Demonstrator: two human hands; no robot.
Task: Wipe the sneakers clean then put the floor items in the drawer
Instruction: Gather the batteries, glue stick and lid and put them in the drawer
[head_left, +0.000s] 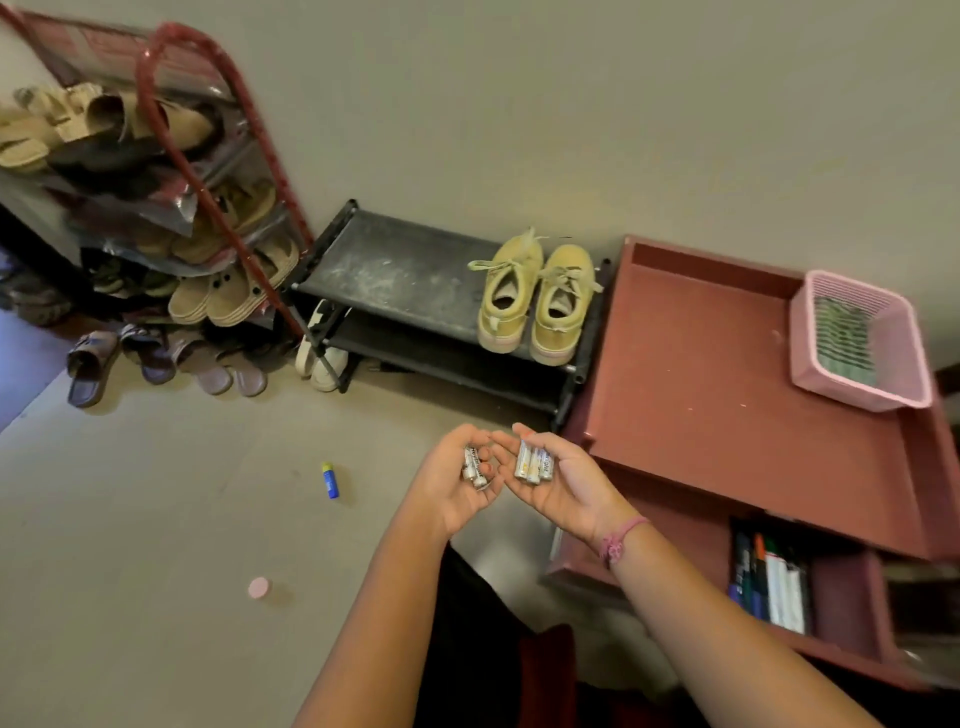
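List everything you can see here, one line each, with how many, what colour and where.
sneakers: two, yellow, on black rack's top shelf
black rack: one, against wall
batteries: several, silver, in both palms
glue stick: one, blue and yellow, on floor
round lid: one, pink, on floor
drawer: one, maroon, open, holding markers
basket: one, pink, on maroon cabinet top
sandals: several, by tall rack at left
left hand: cupping batteries
right hand: cupping batteries
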